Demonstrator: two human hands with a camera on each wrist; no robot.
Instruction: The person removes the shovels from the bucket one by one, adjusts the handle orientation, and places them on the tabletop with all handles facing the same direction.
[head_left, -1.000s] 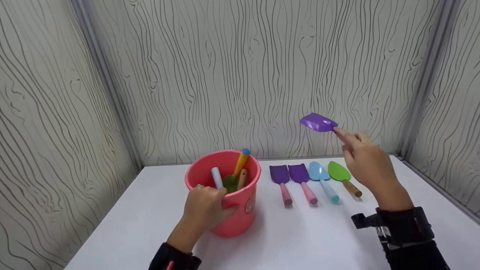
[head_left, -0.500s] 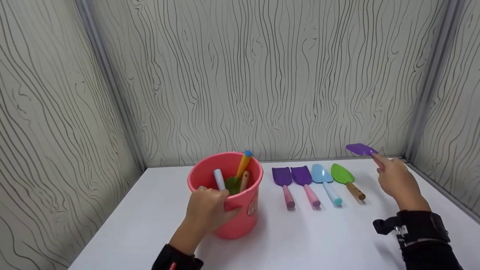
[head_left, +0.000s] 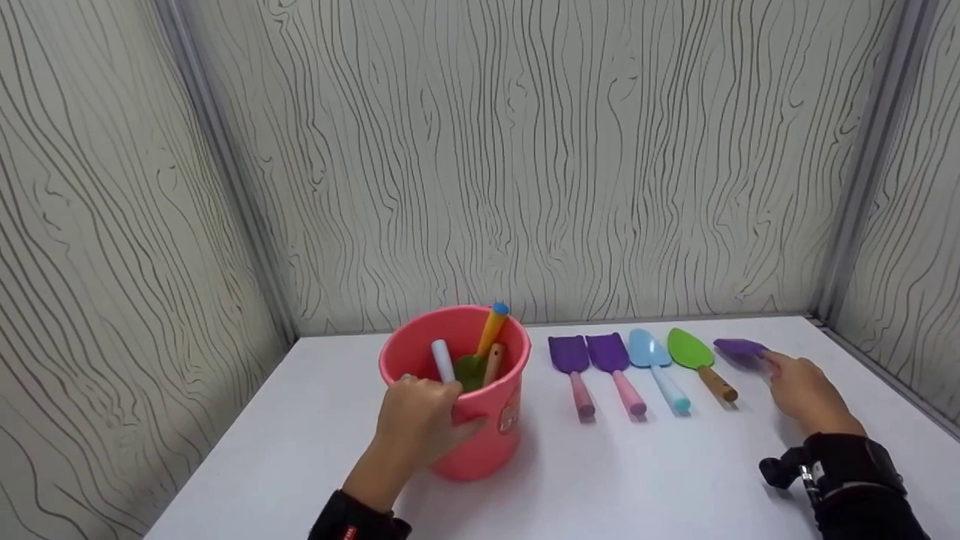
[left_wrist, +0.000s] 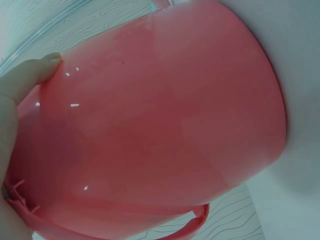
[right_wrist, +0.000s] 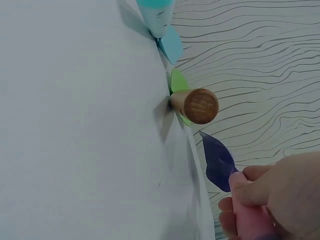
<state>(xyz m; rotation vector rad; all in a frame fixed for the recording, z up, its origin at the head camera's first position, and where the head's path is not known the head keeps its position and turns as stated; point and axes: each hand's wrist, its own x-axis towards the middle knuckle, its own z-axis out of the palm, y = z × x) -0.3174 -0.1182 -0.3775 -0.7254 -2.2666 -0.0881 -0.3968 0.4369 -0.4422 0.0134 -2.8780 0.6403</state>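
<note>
My left hand (head_left: 421, 416) grips the near rim of a pink bucket (head_left: 480, 442), thumb along its outside; a band-like handle (left_wrist: 185, 232) shows at the bucket's side in the left wrist view. Inside the bucket stand a green-bladed tool with a yellow handle (head_left: 491, 330), a pale blue handle (head_left: 442, 360) and a brown handle (head_left: 493, 364). At the right my right hand (head_left: 810, 394) holds a purple toy shovel (head_left: 739, 346) by its pink handle (right_wrist: 247, 215), the blade low over the table, right of the green shovel (head_left: 690, 349). Whether the blade touches is unclear.
A row on the white table (head_left: 600, 480) holds two purple shovels with pink handles (head_left: 570, 354), a light blue shovel (head_left: 649, 349) and the green one with a brown handle (head_left: 718, 382). Wood-patterned panels (head_left: 465, 150) rise behind and at both sides.
My right hand has carried the purple shovel right and down, from above the row to low beside the green one. The left hand keeps its grip on the bucket; the view has shifted slightly.
</note>
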